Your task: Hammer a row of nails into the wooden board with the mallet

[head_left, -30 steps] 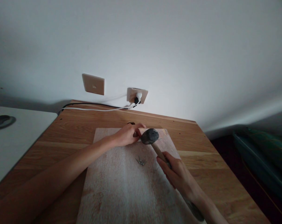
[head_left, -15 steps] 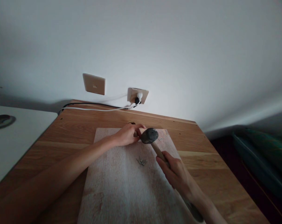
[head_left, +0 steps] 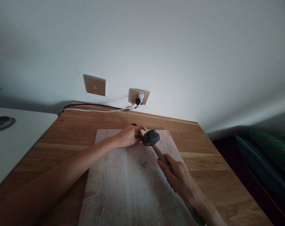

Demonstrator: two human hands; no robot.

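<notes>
My right hand [head_left: 177, 174] is wrapped around the wooden handle of a rubber mallet [head_left: 151, 138]. The mallet's black head is over the far part of a pale wooden board [head_left: 118, 185], close to my left fingertips. My left hand [head_left: 128, 135] rests at the board's far edge with thumb and fingers pinched together. What they hold is too small and partly hidden by the mallet head. A little heap of nails [head_left: 142, 162] lies on the board between my hands. Another small metal piece [head_left: 162, 140] lies near its far right corner.
The board lies on a wooden table [head_left: 210, 160] against a white wall. Behind it, a white cable [head_left: 95, 110] and a black one run to a wall socket [head_left: 144, 95]. A white surface [head_left: 22, 141] adjoins at left; dark green fabric [head_left: 269, 153] is at right.
The mallet head has shifted very slightly down and left with my right hand. My left hand stays pinched in the same place.
</notes>
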